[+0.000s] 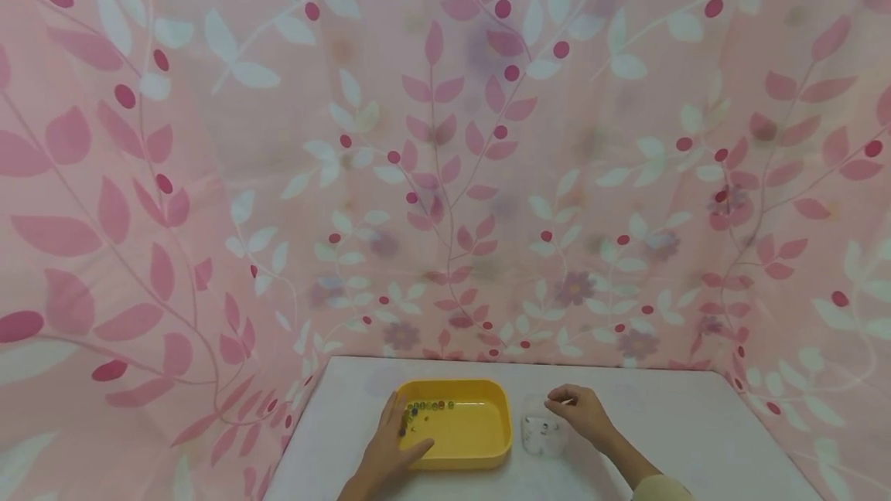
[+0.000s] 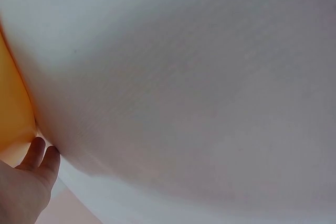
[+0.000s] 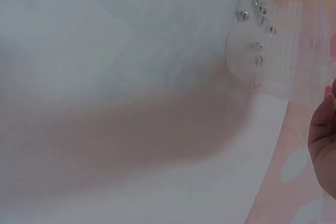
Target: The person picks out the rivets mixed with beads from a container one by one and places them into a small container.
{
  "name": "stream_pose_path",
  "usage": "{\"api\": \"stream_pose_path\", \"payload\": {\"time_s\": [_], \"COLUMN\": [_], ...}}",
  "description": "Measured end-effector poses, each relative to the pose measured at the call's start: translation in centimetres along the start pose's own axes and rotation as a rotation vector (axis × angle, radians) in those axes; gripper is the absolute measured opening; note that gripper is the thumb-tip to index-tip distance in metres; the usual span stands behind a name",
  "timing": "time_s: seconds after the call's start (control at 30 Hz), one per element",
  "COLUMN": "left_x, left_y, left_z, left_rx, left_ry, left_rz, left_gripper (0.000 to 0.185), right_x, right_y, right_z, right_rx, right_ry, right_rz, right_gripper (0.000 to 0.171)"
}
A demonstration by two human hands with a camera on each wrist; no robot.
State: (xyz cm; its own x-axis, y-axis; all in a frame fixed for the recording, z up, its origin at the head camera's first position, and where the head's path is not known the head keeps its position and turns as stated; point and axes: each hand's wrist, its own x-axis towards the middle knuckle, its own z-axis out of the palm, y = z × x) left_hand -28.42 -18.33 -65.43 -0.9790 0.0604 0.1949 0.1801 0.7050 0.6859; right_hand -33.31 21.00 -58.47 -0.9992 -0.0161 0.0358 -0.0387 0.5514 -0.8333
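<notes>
Your left hand [image 1: 390, 451] is closest to you. It rests flat on the front left edge of the yellow tray [image 1: 487, 451], fingers straight, thumb inside the tray, gripping nothing. Small beads [image 1: 421, 408] lie in the tray's far left corner. Just right of the tray stands a clear cup [image 1: 541, 430]. Your right hand [image 1: 581, 410] hovers above the cup, fingertips pinched together. You can't tell what it pinches. Everything sits on the white table [image 1: 696, 424].

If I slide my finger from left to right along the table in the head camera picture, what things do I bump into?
Left hand resting on the tray's edge → yellow tray with little beads inside → clear cup → right hand just above the cup.
</notes>
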Motion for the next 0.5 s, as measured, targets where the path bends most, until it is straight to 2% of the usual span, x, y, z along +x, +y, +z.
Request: {"api": "stream_pose_path", "payload": {"time_s": [0.2, 0.37, 0.5], "left_x": [0.0, 0.1, 0.1], "left_y": [0.1, 0.2, 0.2], "left_z": [-0.2, -0.2, -0.2], "left_rx": [0.002, 0.008, 0.013], "left_ry": [-0.004, -0.009, -0.015], "left_rz": [-0.003, -0.027, -0.034], "left_gripper": [0.103, 0.103, 0.104], "right_x": [0.0, -0.1, -0.1], "right_y": [-1.2, -1.9, -1.9], "right_z": [0.9, 1.9, 2.9], "right_rx": [-0.148, -0.338, -0.499], "right_ry": [0.072, 0.131, 0.214], "right_rz": [-0.111, -0.301, -0.438], "right_gripper": [0.049, 0.076, 0.089]}}
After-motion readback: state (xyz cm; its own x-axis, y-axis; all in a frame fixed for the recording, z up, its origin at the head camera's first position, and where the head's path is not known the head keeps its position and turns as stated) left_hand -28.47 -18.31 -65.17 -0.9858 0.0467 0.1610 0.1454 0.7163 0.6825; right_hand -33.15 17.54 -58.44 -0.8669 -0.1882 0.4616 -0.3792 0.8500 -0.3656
